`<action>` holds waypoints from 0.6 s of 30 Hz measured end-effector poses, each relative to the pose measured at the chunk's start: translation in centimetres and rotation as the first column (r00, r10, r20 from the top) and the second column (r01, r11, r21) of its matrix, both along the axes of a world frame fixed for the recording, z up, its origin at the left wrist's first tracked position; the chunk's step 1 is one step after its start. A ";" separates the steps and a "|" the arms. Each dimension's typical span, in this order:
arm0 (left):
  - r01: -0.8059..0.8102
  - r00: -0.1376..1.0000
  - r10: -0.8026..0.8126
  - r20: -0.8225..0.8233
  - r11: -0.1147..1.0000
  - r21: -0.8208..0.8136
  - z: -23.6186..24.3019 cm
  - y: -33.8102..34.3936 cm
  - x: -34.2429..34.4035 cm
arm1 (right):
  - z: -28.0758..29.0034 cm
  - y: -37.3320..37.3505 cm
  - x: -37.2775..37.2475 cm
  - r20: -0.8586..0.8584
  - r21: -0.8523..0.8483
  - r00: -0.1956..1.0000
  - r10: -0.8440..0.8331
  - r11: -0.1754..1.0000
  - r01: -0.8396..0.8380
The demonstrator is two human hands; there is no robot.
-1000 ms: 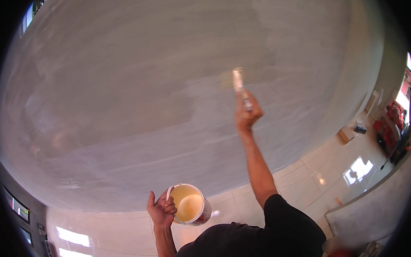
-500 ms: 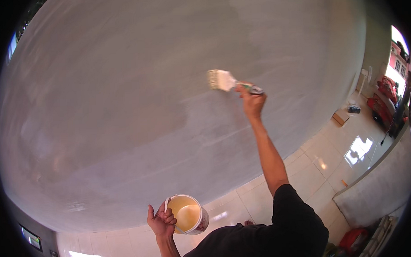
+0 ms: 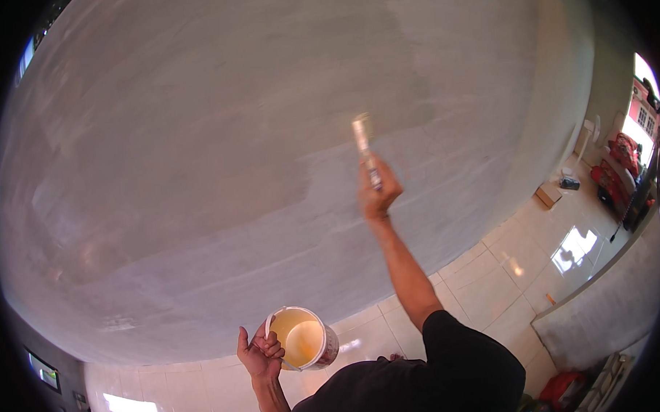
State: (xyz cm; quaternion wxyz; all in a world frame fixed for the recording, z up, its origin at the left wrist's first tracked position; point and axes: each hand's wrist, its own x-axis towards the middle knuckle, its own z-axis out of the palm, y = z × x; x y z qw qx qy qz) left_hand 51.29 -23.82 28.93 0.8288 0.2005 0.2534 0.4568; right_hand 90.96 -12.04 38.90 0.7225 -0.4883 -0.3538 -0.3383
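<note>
My right hand (image 3: 380,193) is closed round the handle of a paintbrush (image 3: 362,134), held up at the grey wall (image 3: 218,137). The brush points upward with its narrow side toward me, its bristles at the wall's surface; whether they touch cannot be told. Darker, wet-looking patches cover the wall's upper part, while a paler area lies below the brush. Low in front of me, my left hand (image 3: 261,354) grips the handle of a white bucket (image 3: 329,349). Pale, yellowish liquid shows inside the tilted bucket.
Shiny pale floor tiles (image 3: 485,284) run along the wall's foot. To the right stand a small cardboard box (image 3: 548,195), red bags (image 3: 611,182) and a low grey partition (image 3: 602,305). More items, one of them red (image 3: 562,390), lie at the lower right.
My right hand has moved left and slightly down, turning the brush from broad side to narrow side and from pointing left to upward. The left hand and bucket have hardly moved.
</note>
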 end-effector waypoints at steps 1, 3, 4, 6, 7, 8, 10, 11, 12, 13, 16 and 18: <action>0.006 1.000 -0.006 -0.004 1.000 -0.009 0.3 0.1 0.2 | -0.2 0.6 -3.0 0.066 0.029 0.997 0.050 0.998 -0.052; 0.000 1.000 -0.001 -0.030 1.000 -0.030 1.0 0.0 0.1 | 0.7 0.4 -9.0 0.047 -0.053 0.953 0.300 0.953 -0.298; -0.002 0.999 0.001 -0.046 0.999 -0.038 1.3 0.0 0.1 | 1.1 0.4 -10.6 0.036 -0.061 0.908 0.418 0.908 -0.415; -0.004 0.997 0.001 -0.079 0.999 -0.042 1.8 -0.1 0.1 | 2.1 -0.1 -11.2 -0.068 -0.119 0.797 0.600 0.788 -0.604; -0.004 0.995 0.000 -0.098 0.999 -0.036 2.2 -0.3 0.2 | 2.5 -0.2 -11.2 -0.119 -0.137 0.725 0.678 0.712 -0.688; 0.000 0.994 -0.003 -0.113 1.000 -0.029 2.3 -0.2 0.2 | 2.3 0.2 -10.1 -0.144 -0.099 0.730 0.668 0.725 -0.682; 0.020 0.995 -0.023 -0.101 0.999 -0.028 2.1 0.0 0.1 | 1.6 0.6 -5.9 -0.244 -0.021 0.732 0.636 0.751 -0.660; 0.021 0.995 -0.024 -0.093 0.999 -0.028 1.9 0.0 -0.1 | 1.1 0.5 -3.1 -0.318 0.017 0.719 0.618 0.762 -0.647; 0.013 0.995 -0.016 -0.099 0.999 -0.033 1.9 -0.1 -0.1 | 0.6 0.2 0.4 -0.382 -0.027 0.750 0.540 0.804 -0.593; 0.008 0.995 -0.012 -0.104 0.999 -0.036 2.2 -0.2 0.1 | 0.0 -0.3 4.2 -0.369 -0.008 0.793 0.484 0.852 -0.523; 0.000 0.996 -0.003 -0.088 0.999 -0.037 1.9 -0.2 0.1 | -1.4 -3.3 13.8 -0.380 0.069 0.878 0.290 0.956 -0.286; -0.002 0.997 -0.001 -0.076 0.999 -0.040 1.6 -0.3 0.1 | -2.3 -5.1 18.5 -0.406 0.044 0.910 0.082 0.997 -0.070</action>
